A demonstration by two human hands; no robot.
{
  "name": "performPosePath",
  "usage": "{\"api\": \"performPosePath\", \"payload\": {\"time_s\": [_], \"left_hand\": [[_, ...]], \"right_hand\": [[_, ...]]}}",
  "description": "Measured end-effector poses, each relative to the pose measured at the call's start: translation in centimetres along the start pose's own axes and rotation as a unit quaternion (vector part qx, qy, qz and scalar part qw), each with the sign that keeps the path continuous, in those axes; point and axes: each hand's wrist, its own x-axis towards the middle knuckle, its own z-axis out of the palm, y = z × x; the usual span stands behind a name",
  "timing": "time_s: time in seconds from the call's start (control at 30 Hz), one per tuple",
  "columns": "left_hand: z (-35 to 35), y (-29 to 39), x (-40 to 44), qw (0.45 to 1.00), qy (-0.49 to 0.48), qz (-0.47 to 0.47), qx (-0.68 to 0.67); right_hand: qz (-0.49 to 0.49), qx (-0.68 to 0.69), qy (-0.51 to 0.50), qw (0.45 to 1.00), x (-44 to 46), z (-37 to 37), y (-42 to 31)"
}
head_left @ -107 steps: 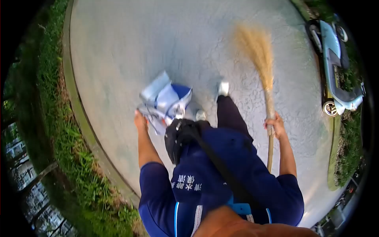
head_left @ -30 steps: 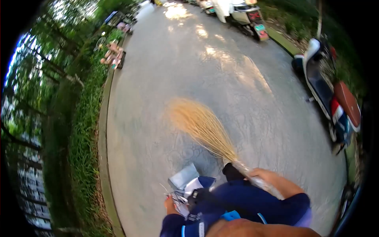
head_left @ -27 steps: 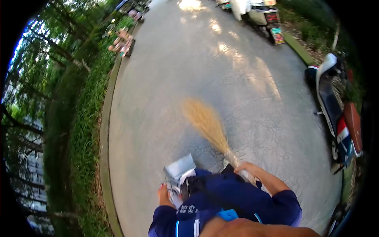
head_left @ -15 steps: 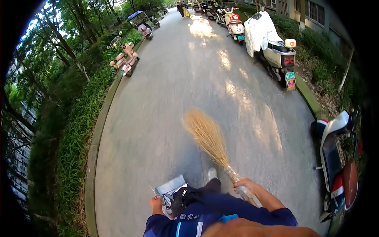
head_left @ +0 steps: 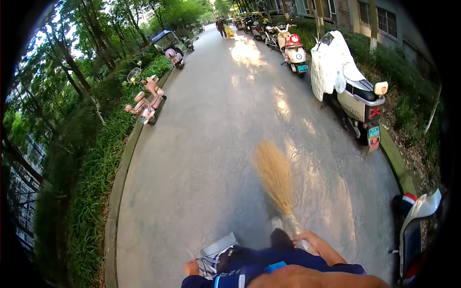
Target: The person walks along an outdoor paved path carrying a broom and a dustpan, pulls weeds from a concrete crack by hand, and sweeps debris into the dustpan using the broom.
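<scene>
A straw broom [head_left: 273,175] points forward over the pavement, its fanned bristles at the far end. My right hand [head_left: 307,237] is closed around its handle, which is wrapped in clear plastic. At the lower left, my left hand [head_left: 191,267] is closed beside a grey-and-white dustpan [head_left: 218,245] and appears to grip its handle; a thin pale strip sticks up by the fingers. My body partly hides the dustpan. One light shoe [head_left: 276,222] shows near the base of the bristles.
A paved lane [head_left: 201,125] runs ahead between kerbs. A covered scooter [head_left: 353,96] and another scooter [head_left: 415,230] stand at right; a pink scooter [head_left: 150,103] stands at left. Further ahead, a person [head_left: 220,27] is near a yellow bag [head_left: 229,31]. Plants [head_left: 96,173] line the left kerb.
The parked scooters appear nearer as I move forward. The broom and my right hand have shifted right in view, and the bristles look blurred. Both hands keep their hold.
</scene>
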Motion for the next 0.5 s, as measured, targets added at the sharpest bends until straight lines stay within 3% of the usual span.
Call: {"api": "performPosePath", "payload": {"time_s": [0.03, 0.1, 0.13, 0.17, 0.2, 0.27, 0.3, 0.33, 0.43, 0.5], "left_hand": [[-1.1, 4.3, 1.5, 0.978, -0.026, -0.157, -0.135], [-7.0, 14.1, 2.1, 0.964, -0.061, -0.191, -0.176], [-9.3, 17.2, 3.1, 0.947, -0.090, -0.221, -0.215], [-9.8, 18.6, 5.1, 0.973, -0.053, -0.162, -0.159], [-9.7, 19.6, 7.9, 0.973, -0.051, -0.161, -0.159], [-6.8, 20.1, 15.0, 0.878, 0.081, -0.205, -0.424], [-6.7, 21.5, 17.9, 0.872, 0.122, -0.266, -0.394], [-6.1, 23.3, 21.1, 0.868, 0.124, -0.263, -0.402], [-7.6, 33.2, 27.9, 0.786, 0.161, -0.331, -0.496], [-4.9, 35.2, 35.5, 0.809, 0.162, -0.330, -0.459]], "right_hand": [[0.010, -0.015, 0.004, 1.000, 2.9, 0.4, -3.3], [0.031, -0.027, 0.009, 0.999, 8.0, 0.1, -9.4], [0.043, -0.011, -0.037, 0.998, 11.1, 0.3, -12.1], [0.050, 0.005, -0.085, 0.995, 13.7, 1.1, -15.1], [0.049, 0.005, -0.087, 0.995, 15.3, 2.6, -18.3], [0.072, 0.005, -0.080, 0.994, 19.0, 6.0, -24.5], [0.066, 0.024, -0.081, 0.994, 22.0, 6.5, -26.4], [0.080, 0.047, -0.123, 0.988, 26.2, 5.7, -27.8], [0.063, -0.002, -0.145, 0.987, 35.4, 7.2, -34.1], [0.073, -0.003, -0.114, 0.991, 41.1, 8.4, -38.1]]}}
